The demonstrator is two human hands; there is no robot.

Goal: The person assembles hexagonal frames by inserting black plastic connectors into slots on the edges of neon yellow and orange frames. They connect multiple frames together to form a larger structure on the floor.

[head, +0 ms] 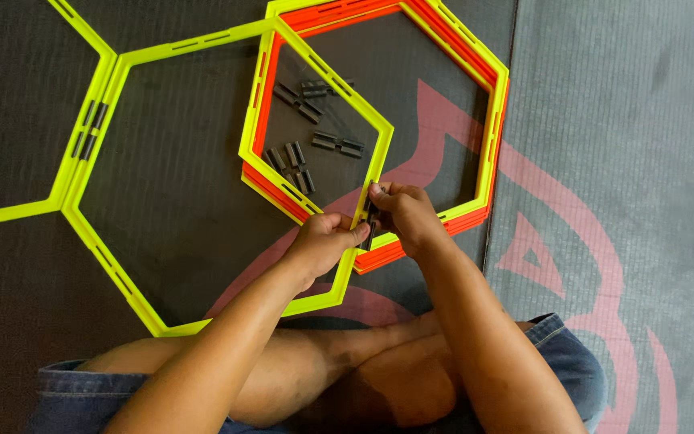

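Note:
A neon yellow hexagon ring (122,80) lies flat on the dark mat in front of me. My left hand (324,241) grips its right-hand edge. My right hand (402,215) pinches a small black clip (369,219) against that same edge, right beside my left fingers. Several more black clips (312,124) lie scattered on the mat inside a stack of orange and yellow hexagon rings (487,137), which the yellow ring partly overlaps.
Another yellow hexagon ring (10,210) is joined by black clips (90,128) to the left side of the one I hold. My crossed bare legs (347,378) and denim shorts are at the bottom. A grey mat (644,120) with a red emblem lies to the right.

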